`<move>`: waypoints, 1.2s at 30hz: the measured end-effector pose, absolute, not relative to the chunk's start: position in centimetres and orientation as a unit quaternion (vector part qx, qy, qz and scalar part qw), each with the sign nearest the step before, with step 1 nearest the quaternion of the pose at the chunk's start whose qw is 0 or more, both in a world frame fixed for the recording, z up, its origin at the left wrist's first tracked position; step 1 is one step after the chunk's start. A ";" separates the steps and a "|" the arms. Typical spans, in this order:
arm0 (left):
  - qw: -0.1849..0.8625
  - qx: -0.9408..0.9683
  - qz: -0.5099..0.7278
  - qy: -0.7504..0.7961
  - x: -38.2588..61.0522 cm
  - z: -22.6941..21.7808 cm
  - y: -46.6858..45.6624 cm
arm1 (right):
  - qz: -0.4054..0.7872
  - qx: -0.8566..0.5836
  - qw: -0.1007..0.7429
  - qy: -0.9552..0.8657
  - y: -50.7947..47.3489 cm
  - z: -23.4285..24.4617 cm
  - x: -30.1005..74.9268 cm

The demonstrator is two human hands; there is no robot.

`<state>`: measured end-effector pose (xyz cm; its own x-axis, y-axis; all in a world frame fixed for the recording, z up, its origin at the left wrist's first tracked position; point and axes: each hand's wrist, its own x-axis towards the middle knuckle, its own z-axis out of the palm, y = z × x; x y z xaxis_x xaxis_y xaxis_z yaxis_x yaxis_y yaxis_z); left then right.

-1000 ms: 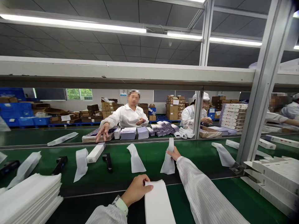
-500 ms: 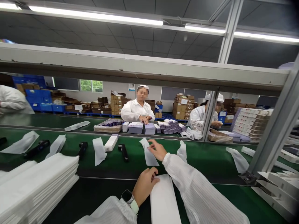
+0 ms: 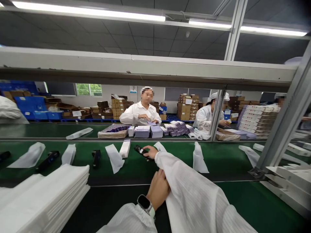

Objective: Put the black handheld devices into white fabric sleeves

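Over the green conveyor belt, my right hand is closed round the near end of a black handheld device; its exact kind is unclear. My left hand, wearing a watch, sits lower with curled fingers at the top end of a flat white bag. My right sleeve hides the left fingertips and part of that bag. Just behind my right hand lies a translucent white pouch. Left of the device are a slim white box, another pouch and a second black device.
A thick stack of white bags stands at the near left. White trays are piled at right beside a metal post. A shelf beam crosses overhead. Opposite, a co-worker handles purple-and-white boxes.
My right hand has moved left from above a pouch and taken hold of the black device. Items on the near belt have shifted right in view. The left hand stays near the bag's top end.
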<state>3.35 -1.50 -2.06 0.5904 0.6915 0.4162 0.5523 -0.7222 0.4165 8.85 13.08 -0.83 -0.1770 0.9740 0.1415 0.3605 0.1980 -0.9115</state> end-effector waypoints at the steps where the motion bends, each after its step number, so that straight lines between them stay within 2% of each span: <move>1: 0.089 0.893 0.280 0.339 3.4 -1.8 -1.5 | 0.398 -0.491 0.420 -0.651 12.4 -0.7 10.6; 5: -0.082 0.925 0.246 0.277 3.5 -1.5 -1.5 | 0.473 -0.401 0.542 -0.567 7.4 0.3 17.9; 7: -0.126 0.934 0.233 0.239 3.4 -1.5 -1.4 | 0.510 -0.361 0.597 -0.504 4.4 1.0 21.0; 9: -0.154 0.944 0.217 0.196 3.3 -1.5 -1.2 | 0.501 -0.355 0.631 -0.474 2.0 1.9 23.5; 11: -0.167 0.953 0.198 0.157 3.2 -1.2 -1.0 | 0.441 -0.352 0.667 -0.487 0.4 2.7 25.2; 15: -0.150 0.964 0.172 0.134 2.7 -0.7 -0.4 | 0.253 -0.335 0.707 -0.569 -1.7 3.0 26.7; 19: -0.117 0.966 0.169 0.154 2.3 -0.3 0.0 | 0.158 -0.399 0.619 -0.658 -2.9 1.2 26.3; 21: -0.105 0.967 0.172 0.155 2.2 -0.3 0.1 | 0.168 -0.429 0.588 -0.664 -3.2 0.8 26.0; 25: -0.071 0.970 0.182 0.143 2.3 -0.4 -0.2 | 0.231 -0.387 0.659 -0.602 -3.5 1.6 26.4; 30: -0.032 0.969 0.200 0.140 2.8 -0.3 -1.0 | 0.286 -0.391 0.640 -0.596 -4.1 1.8 27.2; 36: 0.057 0.974 0.180 0.127 3.2 -0.2 -1.3 | 0.374 -0.334 0.688 -0.525 -3.4 4.0 25.1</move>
<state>3.22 -1.31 -0.21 0.9028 0.2683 0.3360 0.2272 -0.9611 0.1570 25.12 -3.37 3.99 0.1693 0.8650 0.4723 -0.1650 0.4973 -0.8517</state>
